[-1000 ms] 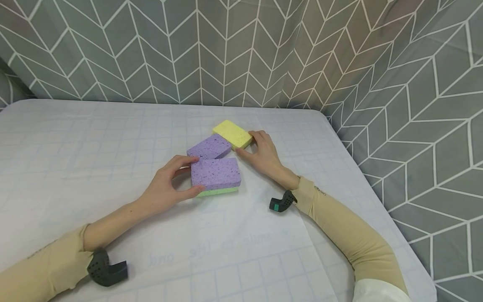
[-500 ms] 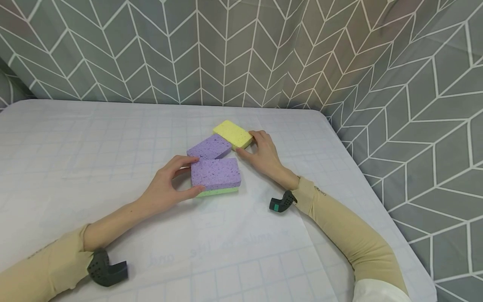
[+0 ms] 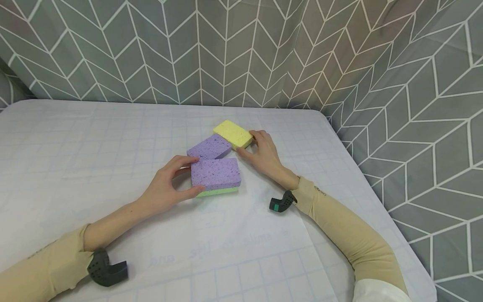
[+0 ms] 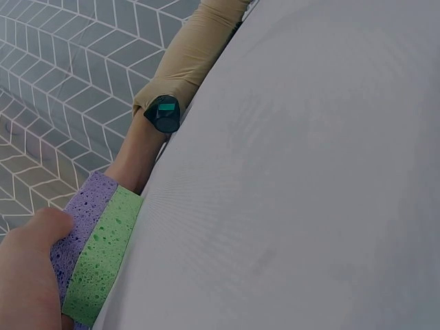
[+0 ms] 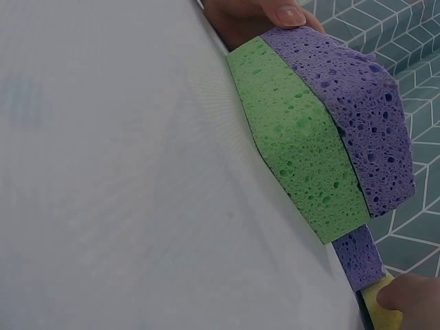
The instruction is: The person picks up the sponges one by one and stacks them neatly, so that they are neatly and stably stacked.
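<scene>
In the head view, a purple sponge [image 3: 216, 173] lies on top of a green sponge [image 3: 218, 192] on the table. My left hand [image 3: 164, 188] grips the left end of this stack, thumb at the near side and fingers at the far side. Behind it lies a second purple sponge [image 3: 209, 147], which meets a yellow sponge [image 3: 232, 133] farther back. My right hand [image 3: 266, 155] holds the yellow sponge's right end between thumb and fingers. From the right wrist, the stacked green layer [image 5: 295, 137] and purple layer [image 5: 357, 110] show large, their undersides close to the cloth.
A white cloth with faint grid lines covers the table [image 3: 113, 138]. Grey curtains [image 3: 211, 50] with a white chevron pattern hang behind and along the right side. Dark wrist devices [image 3: 105, 268] protrude from both beige sleeves.
</scene>
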`<state>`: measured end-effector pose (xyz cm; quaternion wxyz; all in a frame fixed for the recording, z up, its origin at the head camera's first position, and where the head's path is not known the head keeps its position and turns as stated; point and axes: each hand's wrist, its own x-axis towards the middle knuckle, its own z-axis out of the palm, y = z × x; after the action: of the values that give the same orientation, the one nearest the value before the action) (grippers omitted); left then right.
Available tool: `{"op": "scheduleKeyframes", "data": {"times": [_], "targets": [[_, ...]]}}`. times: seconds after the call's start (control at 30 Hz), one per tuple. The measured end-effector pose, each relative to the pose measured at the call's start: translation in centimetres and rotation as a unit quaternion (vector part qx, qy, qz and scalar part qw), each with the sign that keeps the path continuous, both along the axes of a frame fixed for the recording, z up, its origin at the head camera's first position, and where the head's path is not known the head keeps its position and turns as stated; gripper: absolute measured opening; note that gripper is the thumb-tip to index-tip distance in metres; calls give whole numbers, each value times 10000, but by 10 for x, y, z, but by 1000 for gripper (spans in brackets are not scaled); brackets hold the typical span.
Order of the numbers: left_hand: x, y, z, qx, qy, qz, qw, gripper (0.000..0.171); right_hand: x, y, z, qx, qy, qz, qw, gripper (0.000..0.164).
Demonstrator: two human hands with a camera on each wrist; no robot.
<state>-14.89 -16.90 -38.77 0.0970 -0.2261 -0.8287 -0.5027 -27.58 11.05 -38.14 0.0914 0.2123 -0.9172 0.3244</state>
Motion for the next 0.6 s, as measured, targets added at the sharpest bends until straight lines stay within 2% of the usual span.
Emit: {"op": "scheduleKeyframes", "data": {"times": [0.6], "targets": [[-1, 0, 1, 30, 36, -29, 10000, 65, 1, 0, 3, -105, 26, -28, 9999, 67]]}}
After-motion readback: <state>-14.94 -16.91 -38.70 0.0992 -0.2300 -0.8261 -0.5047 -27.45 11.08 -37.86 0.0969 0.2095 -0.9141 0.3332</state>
